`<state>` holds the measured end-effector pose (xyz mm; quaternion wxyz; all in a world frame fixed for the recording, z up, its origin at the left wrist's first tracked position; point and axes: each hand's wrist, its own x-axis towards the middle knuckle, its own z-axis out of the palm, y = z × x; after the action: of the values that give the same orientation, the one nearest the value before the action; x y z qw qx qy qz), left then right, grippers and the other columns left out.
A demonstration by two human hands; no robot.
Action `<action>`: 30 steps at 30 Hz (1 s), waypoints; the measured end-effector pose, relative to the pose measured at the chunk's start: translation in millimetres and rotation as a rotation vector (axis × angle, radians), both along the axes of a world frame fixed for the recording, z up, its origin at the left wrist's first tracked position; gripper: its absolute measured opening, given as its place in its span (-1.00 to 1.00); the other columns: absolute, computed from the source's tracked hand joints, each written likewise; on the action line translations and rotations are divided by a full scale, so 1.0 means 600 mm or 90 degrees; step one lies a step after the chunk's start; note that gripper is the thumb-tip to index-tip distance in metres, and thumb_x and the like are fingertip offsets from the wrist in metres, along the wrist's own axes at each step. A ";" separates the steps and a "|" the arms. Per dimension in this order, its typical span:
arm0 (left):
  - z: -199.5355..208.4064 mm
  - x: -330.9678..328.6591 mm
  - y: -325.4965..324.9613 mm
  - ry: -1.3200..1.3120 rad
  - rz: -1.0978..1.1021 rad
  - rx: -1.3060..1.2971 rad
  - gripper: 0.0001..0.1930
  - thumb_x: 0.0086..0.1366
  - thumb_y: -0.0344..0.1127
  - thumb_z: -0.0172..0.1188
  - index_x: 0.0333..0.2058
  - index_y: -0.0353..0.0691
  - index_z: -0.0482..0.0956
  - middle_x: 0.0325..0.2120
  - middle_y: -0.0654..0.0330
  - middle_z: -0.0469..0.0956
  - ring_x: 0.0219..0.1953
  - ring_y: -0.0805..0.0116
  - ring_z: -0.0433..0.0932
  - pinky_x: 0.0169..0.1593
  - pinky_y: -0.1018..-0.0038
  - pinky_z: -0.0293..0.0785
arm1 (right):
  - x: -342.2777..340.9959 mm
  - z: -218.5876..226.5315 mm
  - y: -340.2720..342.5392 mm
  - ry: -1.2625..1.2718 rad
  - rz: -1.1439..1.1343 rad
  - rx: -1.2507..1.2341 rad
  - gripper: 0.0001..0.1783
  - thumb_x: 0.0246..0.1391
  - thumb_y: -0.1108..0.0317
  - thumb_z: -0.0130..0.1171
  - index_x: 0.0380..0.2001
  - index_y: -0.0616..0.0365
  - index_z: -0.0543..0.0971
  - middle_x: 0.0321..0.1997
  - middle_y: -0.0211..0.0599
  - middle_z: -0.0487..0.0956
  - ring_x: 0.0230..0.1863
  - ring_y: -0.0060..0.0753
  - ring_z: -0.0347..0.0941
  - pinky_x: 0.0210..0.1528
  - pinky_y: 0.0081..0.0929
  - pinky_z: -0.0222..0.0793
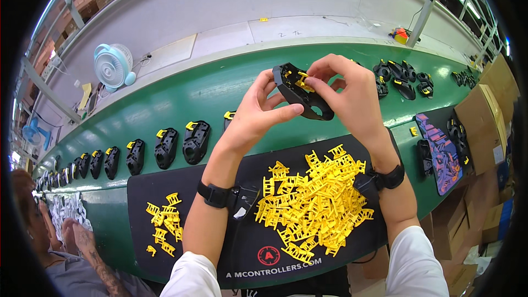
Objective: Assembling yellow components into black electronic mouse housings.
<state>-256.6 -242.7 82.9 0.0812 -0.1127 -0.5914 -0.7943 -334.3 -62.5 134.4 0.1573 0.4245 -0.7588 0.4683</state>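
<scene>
Above the green counter [187, 107], a black shell [296, 97] is gripped by the fingers of the left hand [254, 109], its yellow clip [301, 84] pinched by those of the right hand [350, 89].

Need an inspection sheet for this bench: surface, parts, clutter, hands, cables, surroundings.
Surface: green bench, black mat on it
Parts: large yellow clip pile, smaller yellow group to its left; row of black shells
Clutter: patterned panel at right
Hands: left hand holds black shell; right hand fingertips at its yellow part, grip unclear
Cables: cord beside fan
Surroundings: cardboard box right, co-worker left
</scene>
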 end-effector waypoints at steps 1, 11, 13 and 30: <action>0.003 0.002 0.001 0.004 0.007 0.000 -0.22 0.14 -0.38 0.46 0.26 -0.30 0.21 0.19 0.10 0.34 0.25 0.25 0.39 0.19 0.35 0.45 | 0.001 -0.002 -0.002 0.021 -0.009 -0.014 -0.89 0.03 0.48 0.36 -0.34 0.19 0.64 -0.44 -0.28 0.66 -0.42 -0.46 0.61 -0.43 -0.53 0.49; 0.006 0.004 0.005 0.019 0.018 0.001 -0.23 0.14 -0.38 0.47 0.25 -0.30 0.22 0.18 0.11 0.36 0.24 0.25 0.39 0.22 0.33 0.44 | 0.002 -0.004 -0.003 0.089 -0.040 -0.038 -0.94 0.00 0.50 0.35 -0.42 0.18 0.65 -0.47 -0.33 0.63 -0.48 -0.44 0.56 -0.49 -0.53 0.40; 0.011 0.007 0.009 0.022 0.021 -0.012 -0.23 0.15 -0.39 0.46 0.26 -0.30 0.21 0.18 0.11 0.35 0.24 0.25 0.39 0.22 0.33 0.44 | 0.002 -0.005 -0.003 0.088 -0.045 -0.035 -0.94 0.01 0.51 0.35 -0.43 0.19 0.64 -0.46 -0.33 0.62 -0.48 -0.43 0.55 -0.48 -0.53 0.40; 0.010 0.010 0.024 -0.012 -0.027 0.114 -0.31 0.41 0.03 -0.19 0.47 0.02 0.00 0.11 0.15 0.47 0.10 0.30 0.54 0.19 0.21 0.48 | -0.021 -0.010 0.010 -0.206 0.263 0.016 -0.89 0.16 0.45 0.27 -0.26 0.22 0.57 -0.46 -0.65 0.30 -0.41 -0.78 0.14 -0.34 -0.75 0.18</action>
<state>-250.9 -228.0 88.7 0.0683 -0.1101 -0.5164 -0.8465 -346.7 -56.7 128.6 -0.0706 0.4918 -0.6769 0.5432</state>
